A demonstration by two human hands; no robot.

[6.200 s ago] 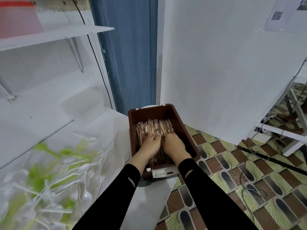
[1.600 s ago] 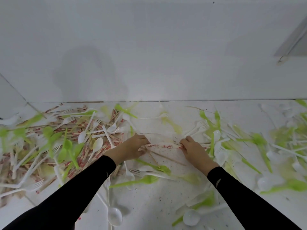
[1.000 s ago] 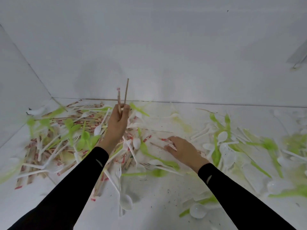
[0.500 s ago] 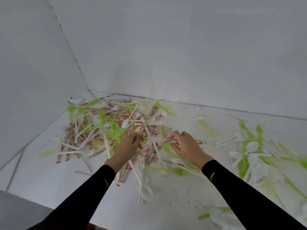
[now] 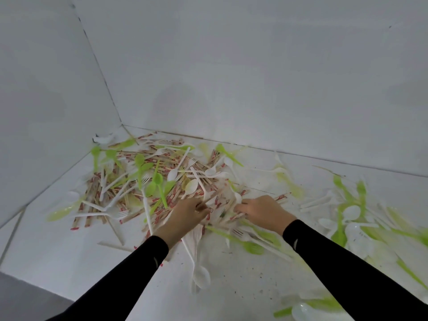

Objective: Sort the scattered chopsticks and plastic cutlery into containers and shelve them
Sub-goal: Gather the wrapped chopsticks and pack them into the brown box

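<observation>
Two hands work at a heap of chopsticks (image 5: 172, 198) in red-printed wrappers, piled on the white counter (image 5: 69, 258) toward its left corner and mixed with green spoons (image 5: 157, 178) and white forks (image 5: 115, 213). The left hand (image 5: 187, 214) has its grip clamped on a few chopsticks at the heap's near edge. The right hand (image 5: 261, 210), just beside it, has its grip curled over more chopsticks, whose ends stick out past the knuckles. A white spoon (image 5: 201, 275) lies between the black sleeves (image 5: 139, 267). More cutlery (image 5: 347, 214) is strewn to the right, blurred.
</observation>
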